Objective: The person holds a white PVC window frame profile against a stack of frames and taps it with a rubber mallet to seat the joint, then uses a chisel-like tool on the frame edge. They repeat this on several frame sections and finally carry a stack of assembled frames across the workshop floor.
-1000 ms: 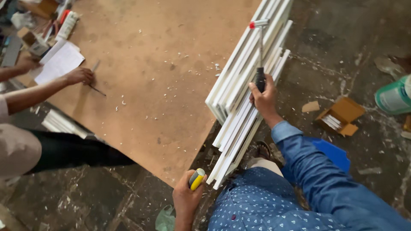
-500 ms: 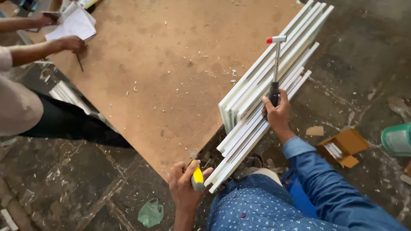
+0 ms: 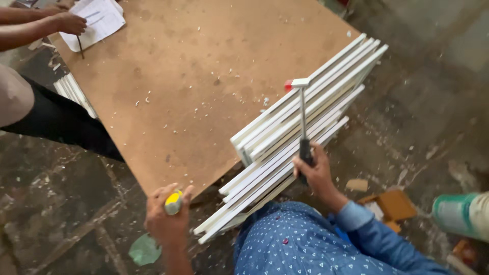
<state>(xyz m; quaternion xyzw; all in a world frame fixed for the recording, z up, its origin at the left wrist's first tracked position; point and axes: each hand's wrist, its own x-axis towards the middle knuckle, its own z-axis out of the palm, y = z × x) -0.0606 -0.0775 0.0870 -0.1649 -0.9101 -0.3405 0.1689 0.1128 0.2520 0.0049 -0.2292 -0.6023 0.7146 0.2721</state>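
a: what is the right hand point(image 3: 317, 173) doing?
b: its fingers are clenched on the black grip of a hammer point(image 3: 301, 109), whose head points to twelve o'clock over the stack of white strips point(image 3: 285, 137).
a: and the left hand point(image 3: 165, 216)?
b: at seven o'clock of the stack, wrapped around a yellow-handled tool point(image 3: 173, 202).
a: where does the stack lie?
b: slanted across the brown surface point(image 3: 183, 76) edge. another person's hand point(image 3: 69, 23) rests on a paper point(image 3: 99, 18) at ten o'clock.
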